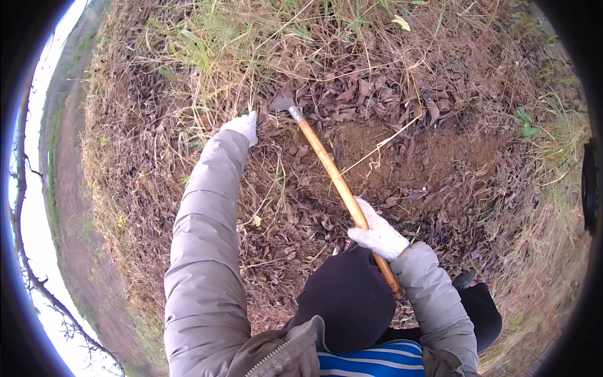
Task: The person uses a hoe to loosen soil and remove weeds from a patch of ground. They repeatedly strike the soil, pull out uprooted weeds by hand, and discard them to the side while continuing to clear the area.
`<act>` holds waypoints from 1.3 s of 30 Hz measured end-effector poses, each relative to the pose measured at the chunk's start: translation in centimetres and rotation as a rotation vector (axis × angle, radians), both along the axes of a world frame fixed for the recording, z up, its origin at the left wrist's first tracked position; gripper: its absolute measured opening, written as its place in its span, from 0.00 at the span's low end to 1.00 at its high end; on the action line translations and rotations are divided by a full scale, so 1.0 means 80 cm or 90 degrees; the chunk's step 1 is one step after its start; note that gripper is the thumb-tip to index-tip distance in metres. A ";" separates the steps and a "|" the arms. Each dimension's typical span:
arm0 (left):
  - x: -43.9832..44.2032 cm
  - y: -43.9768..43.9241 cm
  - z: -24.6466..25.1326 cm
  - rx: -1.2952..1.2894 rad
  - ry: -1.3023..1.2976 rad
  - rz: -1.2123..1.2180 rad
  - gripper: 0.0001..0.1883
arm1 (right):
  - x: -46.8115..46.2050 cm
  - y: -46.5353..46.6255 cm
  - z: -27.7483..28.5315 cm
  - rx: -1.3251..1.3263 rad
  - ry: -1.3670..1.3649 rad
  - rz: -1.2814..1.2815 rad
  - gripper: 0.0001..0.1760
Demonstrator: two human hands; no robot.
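Observation:
My right hand, in a white knitted glove, is shut around the wooden handle of a long-handled sickle. The handle runs diagonally from my right forearm up to a metal socket. Its metal blade points left and lies low among dry leaves, partly hidden by grass. Just left of the blade, my left hand, gloved in white as well, grips a tuft of dry grass stalks. The fingers of that hand are mostly turned away from view. A thin straw stem crosses the handle near its middle.
The slope bears brown leaf litter, a patch of bare soil and taller green-and-dry grass upslope. My bent knee in dark trousers is close below the handle. Bare branches stand at the far left.

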State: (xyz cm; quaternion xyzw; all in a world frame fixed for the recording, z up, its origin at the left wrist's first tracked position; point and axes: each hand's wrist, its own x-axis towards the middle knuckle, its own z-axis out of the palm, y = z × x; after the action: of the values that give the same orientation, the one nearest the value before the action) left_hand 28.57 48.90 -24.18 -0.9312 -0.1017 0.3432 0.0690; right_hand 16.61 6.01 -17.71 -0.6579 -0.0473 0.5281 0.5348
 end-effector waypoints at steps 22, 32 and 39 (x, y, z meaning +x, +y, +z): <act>-0.311 -0.031 0.052 -0.118 -0.295 0.083 0.16 | -0.154 -0.149 0.138 -0.064 0.015 -0.315 0.35; -0.543 0.080 0.037 -0.065 -0.355 0.387 0.24 | -0.089 -0.122 0.243 -0.280 -0.053 -0.199 0.31; -0.730 0.146 0.007 -0.139 -0.432 0.529 0.19 | -0.081 -0.123 0.315 -0.256 -0.118 -0.142 0.40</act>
State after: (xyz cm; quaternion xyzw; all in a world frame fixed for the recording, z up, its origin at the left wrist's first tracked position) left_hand -29.79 60.56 -23.64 -0.8728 -0.4414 0.0308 -0.2060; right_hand 10.09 -3.85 7.51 -0.7977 0.0832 0.4020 0.4417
